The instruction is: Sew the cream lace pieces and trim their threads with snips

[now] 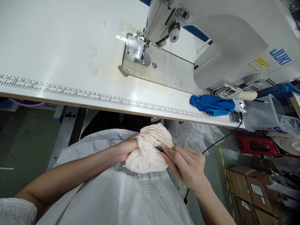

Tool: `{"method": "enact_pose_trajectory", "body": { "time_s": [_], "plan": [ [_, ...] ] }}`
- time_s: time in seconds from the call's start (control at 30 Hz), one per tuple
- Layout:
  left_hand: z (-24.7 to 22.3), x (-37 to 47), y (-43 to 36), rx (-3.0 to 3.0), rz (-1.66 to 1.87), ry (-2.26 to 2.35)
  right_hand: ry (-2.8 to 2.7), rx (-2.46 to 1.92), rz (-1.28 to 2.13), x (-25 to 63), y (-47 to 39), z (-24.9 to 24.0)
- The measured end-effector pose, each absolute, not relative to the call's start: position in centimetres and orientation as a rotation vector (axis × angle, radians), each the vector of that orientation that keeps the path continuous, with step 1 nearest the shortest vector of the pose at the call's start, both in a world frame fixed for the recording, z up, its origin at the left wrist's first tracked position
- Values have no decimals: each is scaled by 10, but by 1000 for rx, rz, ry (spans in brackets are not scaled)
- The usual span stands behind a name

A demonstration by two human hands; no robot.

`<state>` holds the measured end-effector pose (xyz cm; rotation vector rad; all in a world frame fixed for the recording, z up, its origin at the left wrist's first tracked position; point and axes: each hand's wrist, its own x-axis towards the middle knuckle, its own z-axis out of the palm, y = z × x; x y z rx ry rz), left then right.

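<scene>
A cream bundle of gathered, eyelet-patterned fabric (150, 150) is held above my lap, in front of the table edge. My left hand (126, 148) grips it from the left side, and its fingertips are hidden in the folds. On the right, my right hand (185, 162) is closed around a small black pointed tool (159, 149). Only its dark tip shows, lying against the fabric's face; whether it is tweezers or snips I cannot make out. White cloth (103, 193) with a shirred band covers my lap beneath the bundle.
A white JUKI sewing machine (225, 40) stands on the white table (58, 47), which has a printed ruler along its front edge. Blue cloth (212, 105) and coiled cord (227, 92) lie at the right. Cardboard boxes (250, 187) and a red stool (257, 145) are on the floor.
</scene>
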<state>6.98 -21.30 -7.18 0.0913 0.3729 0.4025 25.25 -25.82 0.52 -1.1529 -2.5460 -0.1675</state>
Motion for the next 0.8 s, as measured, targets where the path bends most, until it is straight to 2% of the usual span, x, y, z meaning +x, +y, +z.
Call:
{"method": "enact_pose_trajectory", "body": {
  "time_s": [0.3,0.8],
  "plan": [
    [-88,67,-219,240,444,711,-2529,-1284,-176,259,-263,9],
    [-87,66,-220,245,424,708,-2558,-1234,-188,254,-256,5]
  ]
}}
